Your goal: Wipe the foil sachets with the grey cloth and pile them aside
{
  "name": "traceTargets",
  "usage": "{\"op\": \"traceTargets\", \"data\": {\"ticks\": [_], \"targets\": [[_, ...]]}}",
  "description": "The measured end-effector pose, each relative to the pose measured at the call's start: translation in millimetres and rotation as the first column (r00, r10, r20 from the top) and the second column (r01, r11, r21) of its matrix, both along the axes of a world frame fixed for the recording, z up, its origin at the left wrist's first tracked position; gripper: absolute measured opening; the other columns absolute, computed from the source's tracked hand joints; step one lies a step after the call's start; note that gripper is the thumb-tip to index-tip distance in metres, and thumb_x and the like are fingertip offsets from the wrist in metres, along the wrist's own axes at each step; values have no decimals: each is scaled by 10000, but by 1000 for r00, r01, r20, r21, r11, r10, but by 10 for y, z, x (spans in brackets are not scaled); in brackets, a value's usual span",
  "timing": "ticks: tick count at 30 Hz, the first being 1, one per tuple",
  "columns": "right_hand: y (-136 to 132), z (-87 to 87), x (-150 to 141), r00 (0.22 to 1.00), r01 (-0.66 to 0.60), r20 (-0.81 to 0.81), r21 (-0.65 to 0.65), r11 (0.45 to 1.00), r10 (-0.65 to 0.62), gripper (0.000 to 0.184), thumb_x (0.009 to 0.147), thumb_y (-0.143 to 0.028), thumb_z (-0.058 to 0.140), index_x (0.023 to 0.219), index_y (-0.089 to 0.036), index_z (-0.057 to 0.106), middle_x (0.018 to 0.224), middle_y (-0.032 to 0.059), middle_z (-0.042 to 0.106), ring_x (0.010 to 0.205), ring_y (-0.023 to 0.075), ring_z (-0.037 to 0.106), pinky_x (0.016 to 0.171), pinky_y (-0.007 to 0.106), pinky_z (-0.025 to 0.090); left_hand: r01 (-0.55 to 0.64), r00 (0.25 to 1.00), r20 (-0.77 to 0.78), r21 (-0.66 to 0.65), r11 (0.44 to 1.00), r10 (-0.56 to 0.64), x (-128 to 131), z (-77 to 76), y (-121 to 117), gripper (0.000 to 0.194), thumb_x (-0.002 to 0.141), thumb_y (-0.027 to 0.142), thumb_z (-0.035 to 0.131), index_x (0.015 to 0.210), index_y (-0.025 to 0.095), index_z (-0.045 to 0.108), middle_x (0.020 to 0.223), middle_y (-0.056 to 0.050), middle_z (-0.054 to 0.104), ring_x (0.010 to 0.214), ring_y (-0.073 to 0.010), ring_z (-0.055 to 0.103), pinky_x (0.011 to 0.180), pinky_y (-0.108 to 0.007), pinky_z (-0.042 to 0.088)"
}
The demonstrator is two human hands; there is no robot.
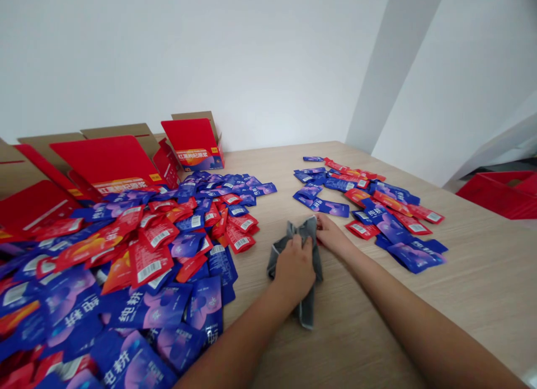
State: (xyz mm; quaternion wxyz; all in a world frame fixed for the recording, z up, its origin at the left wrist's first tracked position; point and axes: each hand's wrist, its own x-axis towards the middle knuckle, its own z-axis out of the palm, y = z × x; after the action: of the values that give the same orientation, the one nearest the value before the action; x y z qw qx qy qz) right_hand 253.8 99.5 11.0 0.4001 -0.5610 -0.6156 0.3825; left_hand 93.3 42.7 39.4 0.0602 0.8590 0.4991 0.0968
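Observation:
My left hand point(295, 267) is closed on a grey cloth point(309, 307) that lies bunched on the wooden table point(482, 288) in front of me. My right hand point(332, 234) rests just beyond it, fingers curled at the cloth's upper edge and touching it. A big heap of red and blue sachets point(126, 266) spreads to the left. A smaller spread of the same sachets point(377, 210) lies to the right of my right hand.
Open red cardboard boxes point(197, 143) stand at the back left against the white wall. A red crate point(499, 193) sits off the table's right edge. Bare wood shows between the two sachet groups and near me on the right.

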Motion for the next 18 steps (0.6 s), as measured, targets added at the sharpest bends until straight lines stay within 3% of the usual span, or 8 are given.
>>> {"op": "traceTargets", "data": {"ticks": [4,7,10,15,18], "targets": [[-14,-13,-53,985,-11,-172,-131,991,-11,295,594,-176,501,880,-217,447,589,-80,499,441,103,472,389,211,348,-16,1000,4,4,1000,16,2,-4,52,463,834,88,400,1281,152,502,1148,-128,528,1033,-232,530,861,-309,451],[-10,-41,-58,963,22,-263,-136,991,-57,299,591,-196,544,881,-214,473,532,-99,466,387,84,403,363,197,296,-48,999,-4,-2,999,48,-58,-5,83,418,845,98,384,1219,171,557,1108,-126,542,987,-235,557,815,-321,471],[11,-83,-28,945,27,-319,-124,992,-66,294,549,-154,551,833,-205,497,528,-89,490,411,79,417,393,192,294,8,1000,2,2,1000,-8,-69,-22,3,446,835,116,417,1263,176,525,1121,-115,545,976,-223,558,821,-302,468],[23,-117,19,942,48,-327,-97,994,-78,355,530,-131,528,876,-205,508,558,-82,511,449,95,446,437,209,321,140,989,45,41,989,-142,-52,-37,-104,508,831,135,424,1335,192,462,1202,-130,498,1014,-250,525,846,-344,465],[32,-114,51,966,80,-244,-47,996,-89,345,552,-158,519,894,-201,503,546,-80,492,447,108,441,443,225,319,168,983,72,8,986,-168,-70,-19,-74,439,838,157,423,1251,226,553,1154,-114,515,967,-244,538,806,-347,480]]}}
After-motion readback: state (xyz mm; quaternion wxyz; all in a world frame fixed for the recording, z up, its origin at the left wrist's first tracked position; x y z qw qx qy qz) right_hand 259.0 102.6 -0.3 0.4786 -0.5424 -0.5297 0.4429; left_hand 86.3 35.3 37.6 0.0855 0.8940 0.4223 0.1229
